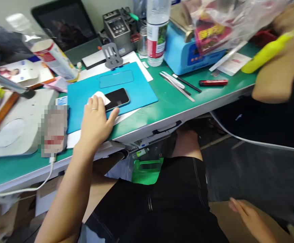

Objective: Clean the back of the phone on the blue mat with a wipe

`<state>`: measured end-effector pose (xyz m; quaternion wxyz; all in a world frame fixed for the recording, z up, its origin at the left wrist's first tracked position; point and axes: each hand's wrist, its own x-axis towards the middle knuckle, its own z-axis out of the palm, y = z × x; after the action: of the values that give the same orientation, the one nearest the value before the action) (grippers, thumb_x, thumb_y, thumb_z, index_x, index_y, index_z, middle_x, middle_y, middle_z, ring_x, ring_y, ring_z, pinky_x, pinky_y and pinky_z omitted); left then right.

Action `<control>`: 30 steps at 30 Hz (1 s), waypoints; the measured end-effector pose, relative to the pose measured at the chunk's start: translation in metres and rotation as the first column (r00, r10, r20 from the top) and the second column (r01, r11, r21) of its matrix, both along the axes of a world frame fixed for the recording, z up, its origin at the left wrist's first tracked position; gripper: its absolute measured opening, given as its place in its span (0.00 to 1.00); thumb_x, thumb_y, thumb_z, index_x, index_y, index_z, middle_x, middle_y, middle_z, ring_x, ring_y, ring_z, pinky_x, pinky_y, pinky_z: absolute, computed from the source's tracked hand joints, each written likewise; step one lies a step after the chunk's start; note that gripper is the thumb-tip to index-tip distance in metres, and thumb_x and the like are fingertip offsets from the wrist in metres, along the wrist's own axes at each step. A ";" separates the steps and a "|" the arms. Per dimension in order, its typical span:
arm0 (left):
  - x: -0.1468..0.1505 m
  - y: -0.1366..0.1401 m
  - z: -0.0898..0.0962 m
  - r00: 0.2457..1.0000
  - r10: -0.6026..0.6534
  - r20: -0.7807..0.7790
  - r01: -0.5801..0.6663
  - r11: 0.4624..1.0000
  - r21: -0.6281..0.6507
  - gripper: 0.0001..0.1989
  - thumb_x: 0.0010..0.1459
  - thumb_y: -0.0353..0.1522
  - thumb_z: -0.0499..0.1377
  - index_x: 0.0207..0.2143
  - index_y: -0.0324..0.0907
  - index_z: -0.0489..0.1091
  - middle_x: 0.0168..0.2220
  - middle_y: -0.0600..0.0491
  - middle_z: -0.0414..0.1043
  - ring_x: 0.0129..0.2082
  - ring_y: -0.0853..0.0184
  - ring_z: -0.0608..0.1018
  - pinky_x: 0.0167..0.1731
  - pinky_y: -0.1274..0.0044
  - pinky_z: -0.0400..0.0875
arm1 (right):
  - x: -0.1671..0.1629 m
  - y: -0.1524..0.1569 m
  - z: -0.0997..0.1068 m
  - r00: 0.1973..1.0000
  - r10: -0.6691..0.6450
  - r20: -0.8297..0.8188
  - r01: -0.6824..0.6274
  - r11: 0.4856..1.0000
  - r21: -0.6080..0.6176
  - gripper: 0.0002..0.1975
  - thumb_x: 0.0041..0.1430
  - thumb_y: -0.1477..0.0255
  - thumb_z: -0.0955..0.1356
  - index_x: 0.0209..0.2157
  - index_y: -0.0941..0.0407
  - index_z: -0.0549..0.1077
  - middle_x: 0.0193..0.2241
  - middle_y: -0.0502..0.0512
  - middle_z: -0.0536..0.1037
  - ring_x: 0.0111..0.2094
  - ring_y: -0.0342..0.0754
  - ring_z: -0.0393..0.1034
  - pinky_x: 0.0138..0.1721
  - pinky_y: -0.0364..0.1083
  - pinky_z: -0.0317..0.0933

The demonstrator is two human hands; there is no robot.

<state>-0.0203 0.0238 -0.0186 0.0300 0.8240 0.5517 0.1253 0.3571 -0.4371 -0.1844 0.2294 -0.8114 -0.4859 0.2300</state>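
My left hand [96,118] presses a white wipe [101,97] onto the left end of a phone [118,98] with a dark screen. Its fingers are curled over the wipe, and the thumb sticks out beside the phone's near edge. Under the phone is a blue mat [142,86]. A clear, phone-shaped screen protector [116,79] lies farther back on the mat. Low on the right, away from the desk, my right hand [249,216] hangs with its fingers stretched out. It looks slightly blurred, and I see nothing in it.
Tweezers [179,88], a black pen-like tool [187,83] and a red tool [213,83] lie right of the mat. Behind stand a water bottle [157,37] and a blue machine [179,50]. A cabled phone [54,131] lies left. Another person's limb [273,81] is at the right.
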 end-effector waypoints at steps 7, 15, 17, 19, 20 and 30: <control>-0.006 0.016 0.006 0.995 -0.098 -0.029 0.095 0.991 -0.090 0.36 0.68 0.51 0.43 0.70 0.40 0.52 0.72 0.43 0.48 0.72 0.48 0.49 0.68 0.54 0.44 | -0.045 0.230 0.083 0.953 0.300 0.049 -0.293 0.861 0.416 0.10 0.66 0.70 0.67 0.33 0.52 0.81 0.20 0.50 0.81 0.16 0.45 0.75 0.20 0.41 0.69; -0.010 0.014 0.002 0.992 -0.124 -0.016 0.121 0.987 -0.104 0.37 0.69 0.52 0.42 0.71 0.39 0.49 0.73 0.43 0.45 0.73 0.48 0.46 0.69 0.55 0.41 | -0.087 0.313 0.157 0.851 0.458 0.256 -0.477 0.470 0.742 0.13 0.68 0.62 0.67 0.37 0.49 0.83 0.22 0.50 0.80 0.27 0.48 0.76 0.32 0.49 0.71; -0.009 0.013 -0.002 0.993 -0.115 -0.011 0.114 0.991 -0.072 0.38 0.69 0.52 0.42 0.71 0.37 0.48 0.73 0.41 0.44 0.73 0.47 0.46 0.69 0.54 0.40 | -0.090 0.320 0.161 0.871 0.415 0.264 -0.469 0.540 0.699 0.09 0.67 0.66 0.68 0.41 0.49 0.83 0.27 0.51 0.82 0.28 0.47 0.76 0.30 0.48 0.68; -0.009 0.013 -0.005 0.994 -0.112 -0.008 0.111 0.993 -0.035 0.38 0.70 0.52 0.41 0.71 0.36 0.49 0.73 0.40 0.44 0.73 0.48 0.47 0.68 0.55 0.41 | -0.090 0.325 0.162 0.855 0.433 0.286 -0.484 0.465 0.742 0.08 0.66 0.67 0.69 0.39 0.48 0.83 0.27 0.50 0.82 0.29 0.48 0.76 0.32 0.49 0.69; -0.009 0.013 -0.005 0.993 -0.114 -0.006 0.114 0.993 -0.018 0.37 0.70 0.51 0.41 0.71 0.36 0.49 0.73 0.40 0.45 0.72 0.48 0.48 0.68 0.55 0.42 | -0.090 0.328 0.163 0.828 0.465 0.313 -0.507 0.381 0.773 0.09 0.67 0.66 0.68 0.38 0.48 0.82 0.26 0.50 0.81 0.29 0.49 0.76 0.34 0.51 0.70; 0.024 0.010 0.006 0.990 -0.120 -0.074 0.119 0.993 -0.011 0.38 0.70 0.52 0.44 0.69 0.32 0.55 0.71 0.34 0.48 0.71 0.44 0.51 0.67 0.56 0.49 | -0.109 0.361 0.181 0.729 0.563 0.389 -0.665 0.448 0.597 0.08 0.66 0.75 0.66 0.41 0.52 0.78 0.32 0.53 0.83 0.32 0.50 0.78 0.36 0.50 0.71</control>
<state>0.0042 0.0340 -0.0126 0.0193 0.8596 0.5024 0.0907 0.2480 -0.0757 -0.0038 0.3877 -0.4403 -0.8089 0.0388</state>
